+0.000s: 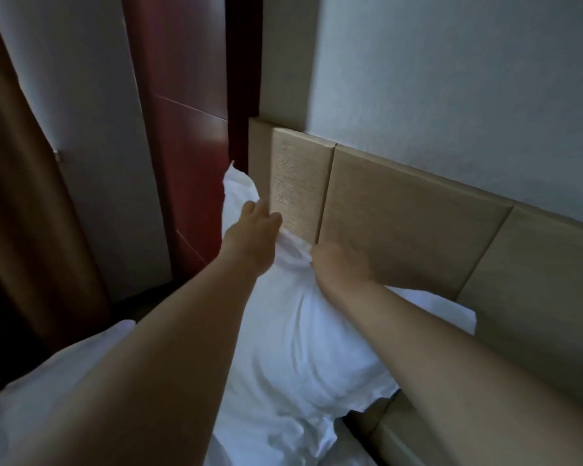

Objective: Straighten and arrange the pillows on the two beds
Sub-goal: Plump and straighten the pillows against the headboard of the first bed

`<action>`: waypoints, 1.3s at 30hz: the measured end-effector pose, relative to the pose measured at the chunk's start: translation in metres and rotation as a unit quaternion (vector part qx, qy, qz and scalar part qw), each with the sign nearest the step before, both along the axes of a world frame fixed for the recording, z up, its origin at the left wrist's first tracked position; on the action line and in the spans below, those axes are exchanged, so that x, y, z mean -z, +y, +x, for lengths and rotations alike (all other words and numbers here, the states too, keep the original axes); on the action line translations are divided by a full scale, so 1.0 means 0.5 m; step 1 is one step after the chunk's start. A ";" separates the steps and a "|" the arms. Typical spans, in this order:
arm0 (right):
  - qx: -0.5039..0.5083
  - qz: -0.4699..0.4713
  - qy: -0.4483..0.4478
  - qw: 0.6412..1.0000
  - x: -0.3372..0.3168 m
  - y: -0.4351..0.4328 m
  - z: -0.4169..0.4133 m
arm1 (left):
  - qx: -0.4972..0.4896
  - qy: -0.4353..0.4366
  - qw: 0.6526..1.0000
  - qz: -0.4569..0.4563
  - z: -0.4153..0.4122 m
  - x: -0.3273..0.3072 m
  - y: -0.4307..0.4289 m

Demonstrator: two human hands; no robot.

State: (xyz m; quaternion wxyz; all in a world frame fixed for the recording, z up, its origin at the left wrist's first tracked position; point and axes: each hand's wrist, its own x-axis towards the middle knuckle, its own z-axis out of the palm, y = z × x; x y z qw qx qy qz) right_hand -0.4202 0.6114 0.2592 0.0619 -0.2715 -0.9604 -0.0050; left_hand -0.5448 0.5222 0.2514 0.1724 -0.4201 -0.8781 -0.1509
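A white pillow [300, 338] stands tilted against the beige padded headboard [401, 210] at the left end of the bed. My left hand [253, 237] is closed on the pillow's upper edge near its top corner, which sticks up past my fingers. My right hand [340, 264] pinches the same upper edge a little to the right, bunching the cloth between the two hands. Both forearms reach across the white bedding [48, 398] at the lower left. The lower part of the pillow is partly hidden by my arms.
A dark red wooden panel [186, 129] and a brown curtain [17, 196] stand to the left of the bed. A pale wall [451, 79] rises above the headboard. A narrow dark gap lies between mattress and headboard at the lower right [360, 422].
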 end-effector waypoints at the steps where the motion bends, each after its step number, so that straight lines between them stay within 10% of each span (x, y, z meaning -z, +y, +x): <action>1: 0.002 -0.002 -0.010 1.000 0.009 0.004 0.002 | -0.002 0.012 1.000 -0.010 0.000 0.008 0.006; 12: 0.021 -0.013 -0.033 0.999 0.096 0.035 0.059 | 0.037 -0.182 0.976 -0.118 0.038 0.152 0.030; 25: 0.084 -0.021 -0.151 0.985 0.153 0.040 0.091 | 0.035 -0.026 0.979 -0.198 0.063 0.188 0.092; 33: 0.033 -0.033 0.063 0.997 0.092 0.062 0.033 | -0.089 -0.104 0.989 -0.054 0.001 0.117 0.122; 39: 0.043 -0.023 0.015 0.999 0.171 0.085 0.041 | 0.012 -0.265 0.964 0.016 -0.013 0.211 0.148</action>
